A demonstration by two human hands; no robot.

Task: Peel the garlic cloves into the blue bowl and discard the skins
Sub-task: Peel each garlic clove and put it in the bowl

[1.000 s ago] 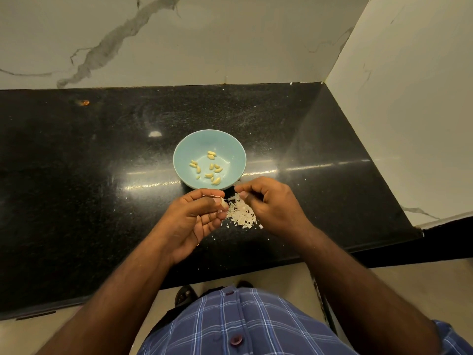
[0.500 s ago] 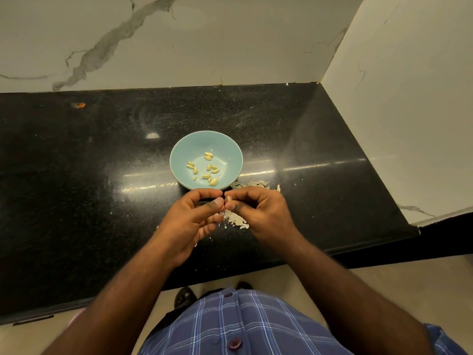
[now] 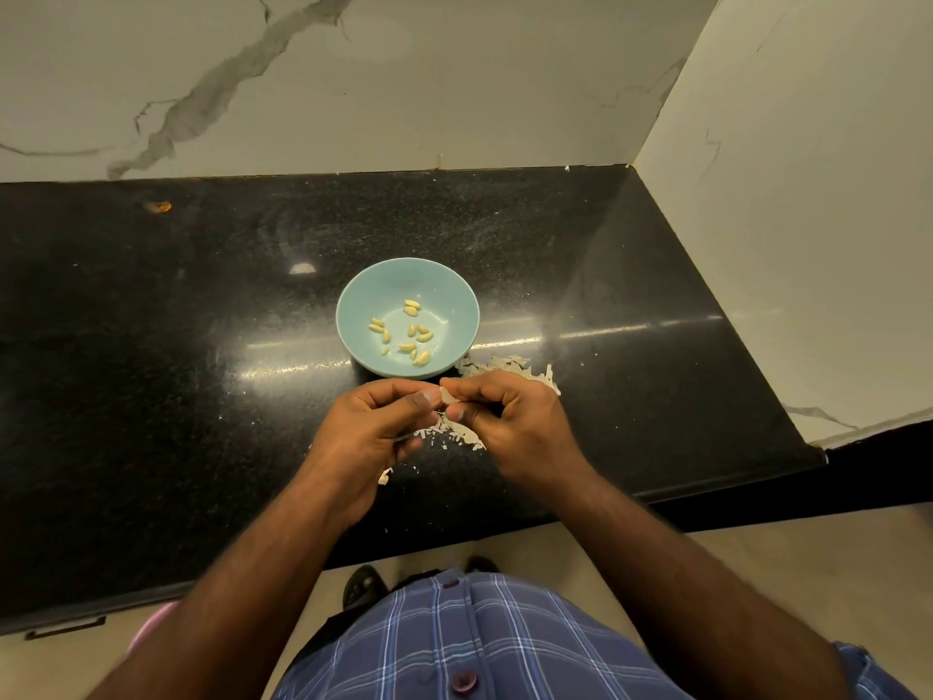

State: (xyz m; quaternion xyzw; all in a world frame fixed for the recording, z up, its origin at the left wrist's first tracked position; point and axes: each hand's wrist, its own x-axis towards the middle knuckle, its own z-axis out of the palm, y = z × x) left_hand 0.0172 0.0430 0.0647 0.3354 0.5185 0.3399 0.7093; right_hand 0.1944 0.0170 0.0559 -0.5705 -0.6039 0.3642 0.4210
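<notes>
The left hand [image 3: 376, 429] and the right hand [image 3: 510, 421] meet fingertip to fingertip above the front part of the black surface [image 3: 151, 396], both pinching 1 garlic clove [image 3: 447, 395] between thumb and forefinger. The blue bowl [image 3: 408, 315] stands on the surface just behind the hands, near the middle, with about a dozen peeled cloves [image 3: 410, 331] lying in its bottom. Loose skins [image 3: 457, 437] lie scattered on the surface under the hands, and more show behind the right hand beside the bowl's front right rim.
</notes>
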